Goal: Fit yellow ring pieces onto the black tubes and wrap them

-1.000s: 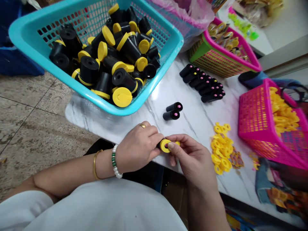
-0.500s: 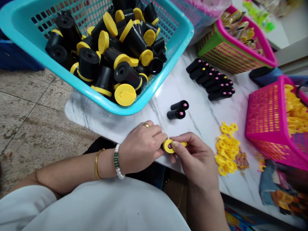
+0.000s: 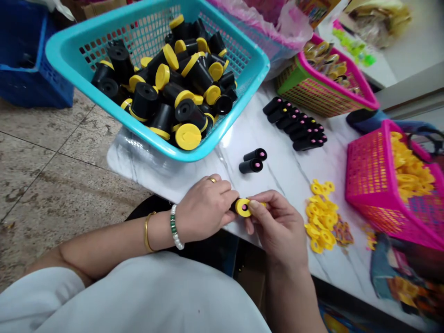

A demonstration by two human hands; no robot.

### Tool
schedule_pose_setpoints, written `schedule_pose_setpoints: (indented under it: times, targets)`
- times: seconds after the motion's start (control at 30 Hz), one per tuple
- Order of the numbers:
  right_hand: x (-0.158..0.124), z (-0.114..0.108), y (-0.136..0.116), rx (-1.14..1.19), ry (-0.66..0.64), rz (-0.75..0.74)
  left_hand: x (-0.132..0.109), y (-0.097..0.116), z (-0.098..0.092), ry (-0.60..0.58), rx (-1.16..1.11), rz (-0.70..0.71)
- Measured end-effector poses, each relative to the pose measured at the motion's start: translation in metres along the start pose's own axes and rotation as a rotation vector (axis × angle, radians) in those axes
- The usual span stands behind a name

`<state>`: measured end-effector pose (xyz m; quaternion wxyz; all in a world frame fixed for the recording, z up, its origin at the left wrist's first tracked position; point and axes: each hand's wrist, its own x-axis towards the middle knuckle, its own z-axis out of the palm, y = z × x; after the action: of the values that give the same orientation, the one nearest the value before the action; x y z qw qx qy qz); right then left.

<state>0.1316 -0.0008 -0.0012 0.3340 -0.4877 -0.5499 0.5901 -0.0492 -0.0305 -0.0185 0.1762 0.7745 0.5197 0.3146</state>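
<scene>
yellow ring (image 3: pixel 243 206) stayed on the tube (image 3: pixel 233 206) end.
left hand (image 3: pixel 204 210) gripped the tube; right hand (image 3: pixel 277 229) pinched the ring.

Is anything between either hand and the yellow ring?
Nothing visible. The right hand pinches the yellow ring directly; the left hand grips the black piece behind it, mostly hidden. The two loose tubes lie apart, farther up the table.

The yellow ring (image 3: pixel 243 207) sits on the pink-tipped end of a black tube (image 3: pixel 234 206). The tube lies level, mostly hidden inside the left hand (image 3: pixel 204 208).
</scene>
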Motion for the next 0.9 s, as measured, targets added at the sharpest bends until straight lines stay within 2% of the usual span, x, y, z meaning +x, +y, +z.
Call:
schedule_pose_setpoints:
  times: [0.33,0.53,0.63,0.7,0.8,0.9]
  targets:
    - [0.0,0.002,0.001,-0.023,0.012,0.029,-0.001,0.001,-0.002,-0.006,-0.031,0.01]
    - [0.0,0.003,-0.006,-0.051,-0.059,0.124,0.008,0.006,-0.01,-0.065,-0.156,-0.093]
    - [-0.001,0.006,-0.007,-0.074,-0.029,0.132,0.011,0.008,-0.007,-0.092,-0.132,-0.126]
    - [-0.001,0.009,-0.008,-0.094,0.002,0.131,0.01,0.009,-0.003,-0.062,-0.072,-0.121]
    - [-0.001,0.012,-0.009,-0.11,0.011,0.135,0.002,0.01,0.001,0.044,-0.005,-0.068]
    - [0.0,0.009,-0.007,-0.07,0.024,0.125,-0.004,0.01,0.002,0.064,0.015,0.007]
